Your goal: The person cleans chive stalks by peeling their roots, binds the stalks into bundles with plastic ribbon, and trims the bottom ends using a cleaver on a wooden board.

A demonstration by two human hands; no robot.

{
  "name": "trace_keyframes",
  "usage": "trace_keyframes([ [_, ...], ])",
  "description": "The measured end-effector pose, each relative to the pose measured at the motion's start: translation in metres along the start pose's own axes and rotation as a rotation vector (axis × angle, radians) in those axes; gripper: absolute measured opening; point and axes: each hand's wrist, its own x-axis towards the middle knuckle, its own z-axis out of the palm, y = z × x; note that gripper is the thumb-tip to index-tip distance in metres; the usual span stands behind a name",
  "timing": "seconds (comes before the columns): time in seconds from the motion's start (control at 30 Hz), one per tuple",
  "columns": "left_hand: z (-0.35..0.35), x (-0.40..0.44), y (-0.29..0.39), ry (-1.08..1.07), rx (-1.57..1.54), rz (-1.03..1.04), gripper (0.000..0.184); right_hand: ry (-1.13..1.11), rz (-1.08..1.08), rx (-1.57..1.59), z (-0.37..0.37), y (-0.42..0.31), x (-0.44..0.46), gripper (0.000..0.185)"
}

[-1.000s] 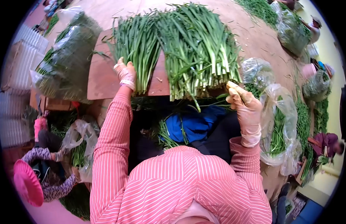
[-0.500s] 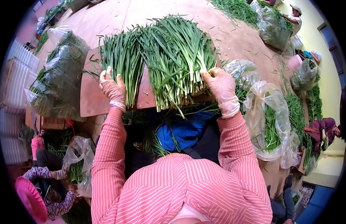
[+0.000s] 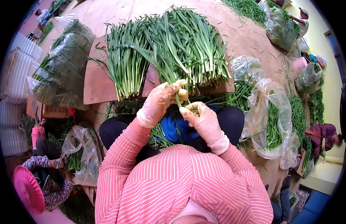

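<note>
In front of my chest, my gloved left hand (image 3: pixel 158 102) is closed around a leafy green stalk (image 3: pixel 166 71), whose long leaves fan up and to the left. My right hand (image 3: pixel 202 118), gloved too, pinches at the stalk's lower end just below the left fingers. Beyond them, a brown board (image 3: pixel 96 84) bears a thick pile of the same leafy greens (image 3: pixel 206 56) on the right and a smaller bundle (image 3: pixel 130 71) on the left. Their pale cut ends point toward me.
Plastic bags of greens stand left (image 3: pixel 63 63) and right (image 3: pixel 271 119) of the board. Loose greens and a blue cloth (image 3: pixel 176 128) lie by my lap. A co-worker in a pink hat (image 3: pixel 29 188) sits lower left; others work along the right wall.
Both hands have come off the piles on the board and drawn together in front of me, now with a stalk between them. The view has shifted slightly.
</note>
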Motion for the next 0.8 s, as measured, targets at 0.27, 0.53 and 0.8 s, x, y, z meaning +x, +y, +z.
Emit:
trace_keyframes([
  [0.27,-0.012,-0.020,-0.011,-0.072,-0.167,0.040,0.054,-0.434,0.298,0.491,0.016,0.028,0.012,0.032],
  [0.53,-0.026,-0.030,-0.009,0.036,-0.143,0.263,0.046,-0.359,0.227,0.510,0.026,0.051,0.006,0.032],
  [0.8,-0.068,-0.023,-0.004,0.130,-0.587,0.136,0.039,0.291,-0.560,-0.716,-0.012,-0.041,0.034,0.034],
])
